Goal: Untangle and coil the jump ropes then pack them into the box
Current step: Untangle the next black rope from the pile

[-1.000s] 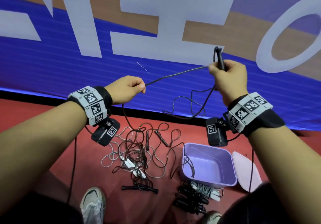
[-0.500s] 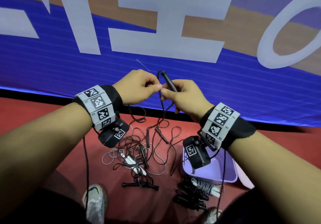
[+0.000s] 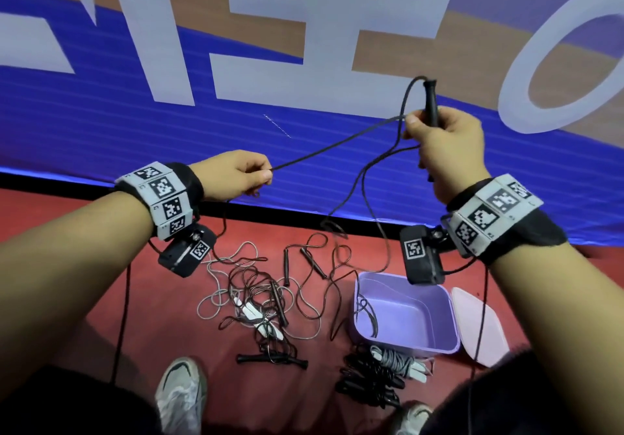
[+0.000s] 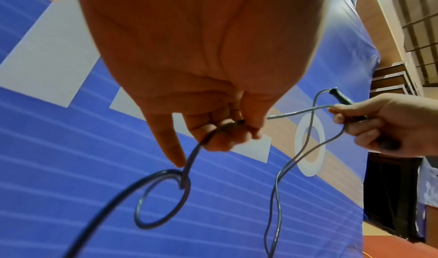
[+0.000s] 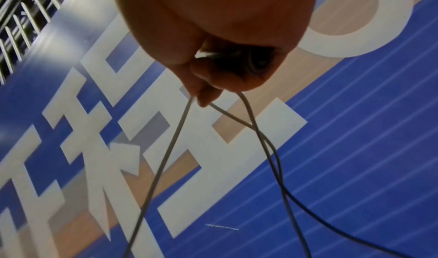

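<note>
My right hand grips the black handle of a jump rope, held upright, and also holds loops of its dark cord. The cord runs taut down-left to my left hand, which pinches it between thumb and fingers. Below the left hand the cord curls into a ring. More cord hangs from the right hand to the floor. A tangle of black and grey ropes lies on the red floor. The lilac box stands open to its right, a strand of cord over its rim.
The box's pale lid lies to its right. Coiled black and grey ropes lie in front of the box. My shoes stand near the tangle. A blue banner wall rises behind the floor.
My hands were together half a second ago; now they have drawn apart, the right up and right with the handle, the left down-left, stretching the cord taut between them.
</note>
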Demonstrator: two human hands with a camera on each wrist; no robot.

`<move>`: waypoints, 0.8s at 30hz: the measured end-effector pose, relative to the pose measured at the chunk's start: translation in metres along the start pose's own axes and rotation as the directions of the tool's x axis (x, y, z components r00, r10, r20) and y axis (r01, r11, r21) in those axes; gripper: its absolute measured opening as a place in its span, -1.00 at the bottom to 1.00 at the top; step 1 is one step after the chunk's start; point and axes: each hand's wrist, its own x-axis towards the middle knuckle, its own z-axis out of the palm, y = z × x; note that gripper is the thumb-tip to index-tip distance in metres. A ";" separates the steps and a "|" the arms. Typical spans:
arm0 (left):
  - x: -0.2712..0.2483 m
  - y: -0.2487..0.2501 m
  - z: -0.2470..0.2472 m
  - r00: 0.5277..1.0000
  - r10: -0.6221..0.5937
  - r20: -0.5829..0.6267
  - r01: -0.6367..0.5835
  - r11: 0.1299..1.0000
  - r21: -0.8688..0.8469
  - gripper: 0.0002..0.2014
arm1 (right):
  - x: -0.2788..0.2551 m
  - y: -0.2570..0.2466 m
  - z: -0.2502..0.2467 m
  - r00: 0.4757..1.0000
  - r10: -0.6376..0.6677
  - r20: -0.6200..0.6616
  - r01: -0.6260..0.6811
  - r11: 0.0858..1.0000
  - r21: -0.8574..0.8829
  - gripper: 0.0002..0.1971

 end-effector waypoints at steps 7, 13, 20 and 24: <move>0.000 0.020 0.001 0.986 0.066 -0.152 -0.058 0.997 0.059 -0.78 | -0.008 0.028 0.011 0.984 0.086 0.159 -0.052 0.978 -0.203 -0.76; 0.004 0.038 0.002 0.964 0.004 -0.268 0.022 0.995 0.096 -0.77 | -0.013 0.030 0.024 0.978 0.002 0.208 0.076 0.928 -0.364 -0.73; -0.001 0.053 0.016 0.989 0.068 -0.133 -0.045 0.984 0.172 -0.80 | -0.031 0.026 0.043 0.896 0.029 0.442 0.088 0.966 -0.242 -0.72; -0.001 0.060 0.024 0.980 0.127 -0.154 -0.118 0.991 0.068 -0.81 | -0.046 0.023 0.056 0.804 0.031 0.594 0.089 0.981 -0.173 -0.91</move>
